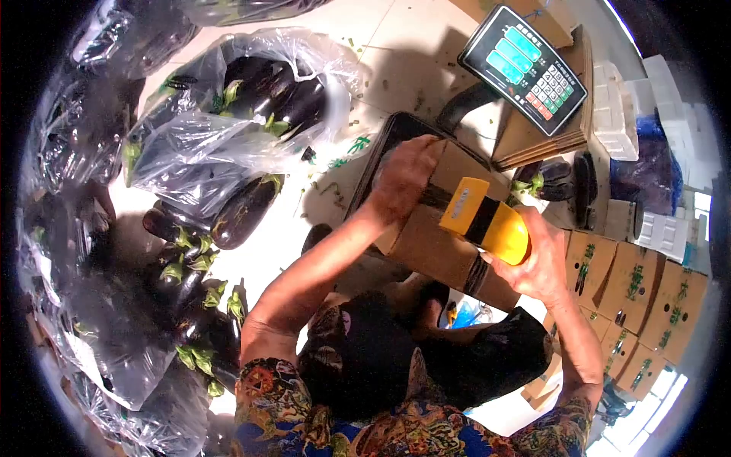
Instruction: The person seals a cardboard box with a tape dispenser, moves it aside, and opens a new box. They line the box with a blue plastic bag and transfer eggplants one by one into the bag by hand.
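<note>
Cardboard box (430, 244) sits before you mid-scene, nearer than the scale display (525, 70). Your left hand (409, 177) lies on the box's far left part; I cannot tell whether its fingers grip. Your right hand (542, 263) grasps a yellow tape dispenser (506, 234) over the box. Bagged eggplants (303, 99) lie far left.

At far left, a clear plastic bag (194, 145) lies around dark eggplants (308, 99); loose eggplants (247, 213) with green caps lie nearer on the pale floor (381, 38), among scattered green scraps (358, 144). At far right, a scale display (524, 70) shows lit blue-green panels, with white foam boxes (614, 107) beyond. Stacked printed cartons (632, 283) stand nearer, along the right side
</note>
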`<state>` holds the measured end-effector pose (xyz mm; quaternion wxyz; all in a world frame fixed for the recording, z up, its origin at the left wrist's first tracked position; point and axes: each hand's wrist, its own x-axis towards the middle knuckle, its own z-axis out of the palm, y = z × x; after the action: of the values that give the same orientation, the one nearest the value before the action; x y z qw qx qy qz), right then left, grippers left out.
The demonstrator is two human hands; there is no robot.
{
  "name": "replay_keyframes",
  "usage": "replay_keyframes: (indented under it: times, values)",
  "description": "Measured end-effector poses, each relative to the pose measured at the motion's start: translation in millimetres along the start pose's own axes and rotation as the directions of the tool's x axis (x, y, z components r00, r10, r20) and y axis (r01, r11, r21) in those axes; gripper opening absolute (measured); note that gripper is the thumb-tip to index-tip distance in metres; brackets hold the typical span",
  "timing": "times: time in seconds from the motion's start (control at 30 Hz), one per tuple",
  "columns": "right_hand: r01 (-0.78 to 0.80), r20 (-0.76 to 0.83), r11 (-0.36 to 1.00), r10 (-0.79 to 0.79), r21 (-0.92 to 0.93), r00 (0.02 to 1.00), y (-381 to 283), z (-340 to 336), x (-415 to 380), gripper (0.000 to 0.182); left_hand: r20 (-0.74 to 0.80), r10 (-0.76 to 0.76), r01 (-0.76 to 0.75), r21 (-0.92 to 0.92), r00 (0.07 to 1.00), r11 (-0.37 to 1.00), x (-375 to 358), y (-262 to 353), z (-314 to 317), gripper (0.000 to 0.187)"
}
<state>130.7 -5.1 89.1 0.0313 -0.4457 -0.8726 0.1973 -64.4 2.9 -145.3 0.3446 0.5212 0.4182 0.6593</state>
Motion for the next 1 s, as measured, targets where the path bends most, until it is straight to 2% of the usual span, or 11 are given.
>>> replay_keyframes:
  times: [0.07, 0.13, 0.23, 0.37, 0.43, 0.5, 0.53, 0.6, 0.63, 0.67, 1.0]
  values:
    - [0.002, -0.007, 1.0, -0.003, -0.02, 1.0, 1, -2, -3, 0.058, -0.027, -0.279, 0.265, 0.409, 0.96, 0.873, 20, 62, 16, 0.035]
    - [-0.042, 0.034, 0.988, 0.037, 0.148, 0.999, 2, -4, -1, 0.058, 0.044, -0.351, 0.302, 0.42, 0.935, 0.856, 29, 72, 14, 0.041]
    - [-0.06, 0.102, 0.998, 0.06, -0.005, 0.993, -9, -15, 1, 0.053, 0.078, -0.44, 0.355, 0.475, 0.895, 0.806, 37, 77, 10, 0.059]
    - [0.009, 0.036, 1.0, -0.008, -0.009, 0.999, 8, -28, -23, 0.048, 0.062, -0.723, 0.493, 0.691, 0.688, 0.528, 52, 111, 7, 0.053]
    - [-0.05, 0.037, 0.995, 0.047, 0.083, 0.998, 36, -44, -54, 0.05, 0.052, -0.688, 0.455, 0.713, 0.724, 0.533, 50, 112, 8, 0.051]
    - [-0.051, 0.007, 0.995, 0.052, -0.083, 0.999, 64, -47, -85, 0.055, 0.379, -0.297, -0.14, 0.791, 0.876, 0.595, 31, 68, -9, 0.056]
    - [-0.072, -0.022, 0.991, 0.07, -0.108, 0.997, 80, -45, -99, 0.054, 0.185, -0.484, 0.276, 0.628, 0.855, 0.728, 32, 68, -7, 0.066]
    - [-0.151, -0.013, 0.988, 0.151, -0.032, 0.989, 99, -48, -118, 0.051, 0.188, -0.776, 0.762, 0.154, 0.602, 0.629, 27, 66, -3, 0.074]
    - [-0.18, -0.024, 0.983, 0.179, -0.024, 0.984, 103, -49, -125, 0.05, 0.254, -0.864, 0.9, -0.101, 0.435, 0.424, 20, 64, -2, 0.078]
    - [-0.208, -0.039, 0.978, 0.208, -0.016, 0.977, 108, -49, -130, 0.05, 0.207, -0.883, 0.904, -0.013, 0.421, 0.428, 8, 62, 2, 0.089]
    - [-0.297, -0.091, 0.938, 0.317, 0.177, 0.944, 126, -41, -146, 0.051, 0.289, -0.61, 0.618, 0.073, 0.738, 0.783, -42, -78, -1, 0.064]
